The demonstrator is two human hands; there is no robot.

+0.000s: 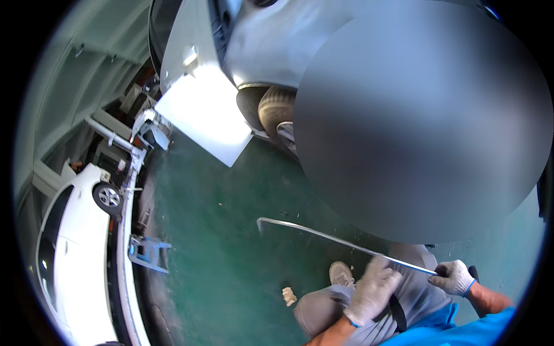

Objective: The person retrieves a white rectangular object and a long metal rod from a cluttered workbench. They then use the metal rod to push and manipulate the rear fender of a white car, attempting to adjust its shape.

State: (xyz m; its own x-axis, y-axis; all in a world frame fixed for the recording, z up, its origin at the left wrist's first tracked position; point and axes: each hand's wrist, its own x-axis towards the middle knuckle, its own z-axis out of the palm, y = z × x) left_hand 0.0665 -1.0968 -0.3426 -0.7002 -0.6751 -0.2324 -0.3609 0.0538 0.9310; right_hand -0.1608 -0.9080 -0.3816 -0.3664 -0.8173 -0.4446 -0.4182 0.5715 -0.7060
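Observation:
A long, thin metal rod slants across the lower middle of the view, its far left end bent downward. My right hand, in a white knitted glove with a blue cuff edge, is closed around the rod's right end. My left hand, gloved the same way, is over my lap, with its fingertips at the middle of the rod. Motion smears those fingers, so whether they grip the rod is unclear. My grey-trousered knees are bent beneath the hands.
A grey car with a visible wheel stands ahead, beside a bright white panel. A large blurred disc hides the right side. At left are a white car and a blue stool. A crumpled scrap lies on the green floor.

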